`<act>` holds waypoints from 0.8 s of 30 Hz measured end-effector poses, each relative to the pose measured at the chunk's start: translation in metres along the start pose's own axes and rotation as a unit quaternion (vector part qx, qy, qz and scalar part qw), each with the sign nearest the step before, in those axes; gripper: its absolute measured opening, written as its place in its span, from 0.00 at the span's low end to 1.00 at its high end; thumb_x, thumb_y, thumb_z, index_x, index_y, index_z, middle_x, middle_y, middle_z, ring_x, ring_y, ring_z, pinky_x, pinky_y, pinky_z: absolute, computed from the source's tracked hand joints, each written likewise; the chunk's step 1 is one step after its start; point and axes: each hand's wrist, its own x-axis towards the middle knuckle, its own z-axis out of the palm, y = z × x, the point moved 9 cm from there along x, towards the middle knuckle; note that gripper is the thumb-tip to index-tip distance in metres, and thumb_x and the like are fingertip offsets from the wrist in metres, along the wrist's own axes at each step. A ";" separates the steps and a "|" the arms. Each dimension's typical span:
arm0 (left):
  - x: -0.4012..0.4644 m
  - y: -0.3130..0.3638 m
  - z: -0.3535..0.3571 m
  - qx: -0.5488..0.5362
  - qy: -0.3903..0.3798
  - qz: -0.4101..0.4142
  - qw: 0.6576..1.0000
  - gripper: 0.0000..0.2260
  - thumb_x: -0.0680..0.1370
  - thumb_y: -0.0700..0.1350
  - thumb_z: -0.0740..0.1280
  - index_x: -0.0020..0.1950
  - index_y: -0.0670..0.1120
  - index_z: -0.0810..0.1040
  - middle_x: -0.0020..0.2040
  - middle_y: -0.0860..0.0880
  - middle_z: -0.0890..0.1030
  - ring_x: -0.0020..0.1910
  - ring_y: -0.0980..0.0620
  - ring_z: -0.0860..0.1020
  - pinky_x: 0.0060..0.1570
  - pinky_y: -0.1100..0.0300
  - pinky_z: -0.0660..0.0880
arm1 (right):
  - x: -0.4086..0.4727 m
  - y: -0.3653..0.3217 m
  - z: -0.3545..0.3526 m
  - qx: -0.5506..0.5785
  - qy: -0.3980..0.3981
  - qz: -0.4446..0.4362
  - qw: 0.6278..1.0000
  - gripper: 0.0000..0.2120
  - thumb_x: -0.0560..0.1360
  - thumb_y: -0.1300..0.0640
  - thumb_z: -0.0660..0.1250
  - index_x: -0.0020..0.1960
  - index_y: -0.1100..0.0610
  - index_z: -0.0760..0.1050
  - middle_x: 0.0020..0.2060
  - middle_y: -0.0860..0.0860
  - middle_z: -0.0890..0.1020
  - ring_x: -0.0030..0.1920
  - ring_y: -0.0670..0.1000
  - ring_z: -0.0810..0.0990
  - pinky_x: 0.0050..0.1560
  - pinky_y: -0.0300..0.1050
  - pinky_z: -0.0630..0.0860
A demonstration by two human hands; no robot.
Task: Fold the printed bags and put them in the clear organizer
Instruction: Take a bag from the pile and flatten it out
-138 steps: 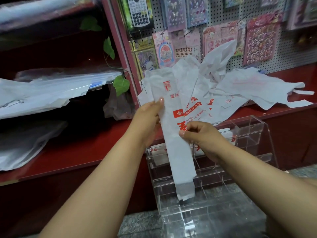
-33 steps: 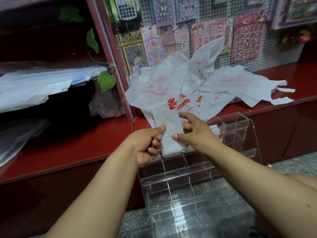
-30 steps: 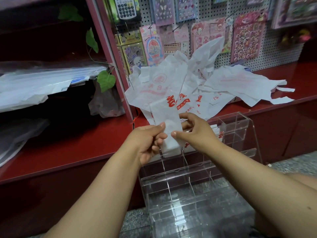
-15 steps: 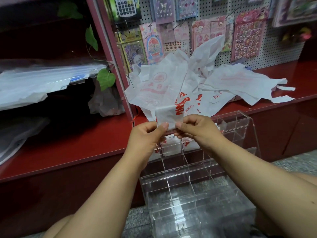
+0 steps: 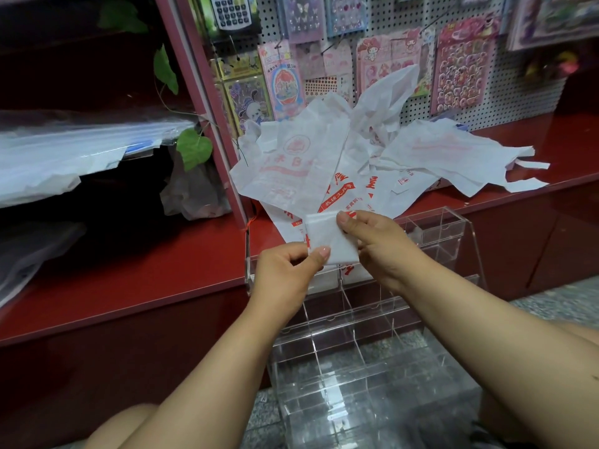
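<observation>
Plastic, thin and nearly weightless, is what I am pinching here: the folded bag [image 5: 330, 239] is sitting as a small white square between my two hands, held in the air just above the top row of the clear organizer [image 5: 453, 241]. My left hand [image 5: 285, 273] is taking its lower left corner, thumb pressing over the edge with the fingers curled behind; my right hand [image 5: 379, 244] is taking the right side, thumb lying across the top corner. So each grip is closed on the same packet, and neither is holding anything else.

I am judging it as soft and springy, not stiff. Film like this is slippery against itself, and the layers are likely wanting to slide apart and puff open as soon as pressure is coming off. For that reason I am thinking the best hold is across the folded edges, flat between thumb and fingers, keeping every layer trapped, not at a single loose corner. It is in no way fragile, so a firm squeeze is doing no harm.

Below, some compartments of the organizer's upper row seem to be carrying red-printed white packets already, though my hands are hiding most of them; the lower rows are looking bare. Behind, the loose printed bags [image 5: 324, 170] are lying in a crumpled heap on the red shelf [image 5: 146, 270], touching one another, with sticker sheets [image 5: 460, 66] hanging on the pegboard beyond.
</observation>
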 end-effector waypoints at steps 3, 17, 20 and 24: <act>0.005 -0.005 0.005 0.003 -0.005 -0.023 1.000 0.09 0.76 0.43 0.72 0.45 0.36 0.79 0.34 0.38 0.79 0.35 0.50 0.75 0.39 0.55 0.71 | 0.003 -0.007 -0.013 -0.067 0.040 -0.034 0.996 0.04 0.76 0.60 0.68 0.43 0.58 0.79 0.39 0.53 0.84 0.42 0.51 0.81 0.47 0.46 0.79; 0.079 0.037 0.061 0.118 -0.026 0.048 0.992 0.11 0.76 0.42 0.71 0.35 0.55 0.81 0.32 0.55 0.80 0.34 0.56 0.77 0.42 0.57 0.75 | 0.023 -0.085 -0.065 -0.537 0.043 -0.198 0.819 0.08 0.77 0.56 0.66 0.40 0.53 0.81 0.38 0.44 0.75 0.41 0.38 0.72 0.43 0.36 0.67; 0.095 0.037 0.082 0.151 -0.043 0.056 0.986 0.07 0.76 0.42 0.71 0.39 0.52 0.83 0.33 0.57 0.80 0.36 0.53 0.78 0.44 0.55 0.76 | 0.032 -0.099 -0.088 -0.569 0.076 -0.200 0.794 0.05 0.75 0.55 0.69 0.40 0.52 0.82 0.38 0.43 0.75 0.38 0.41 0.72 0.39 0.38 0.66; 0.114 0.031 0.106 0.184 -0.054 0.060 0.980 0.03 0.75 0.42 0.72 0.42 0.47 0.83 0.34 0.55 0.79 0.37 0.52 0.77 0.43 0.56 0.75 | 0.050 -0.102 -0.114 -0.606 0.091 -0.181 0.769 0.02 0.73 0.55 0.72 0.42 0.53 0.83 0.38 0.46 0.75 0.36 0.43 0.71 0.38 0.41 0.65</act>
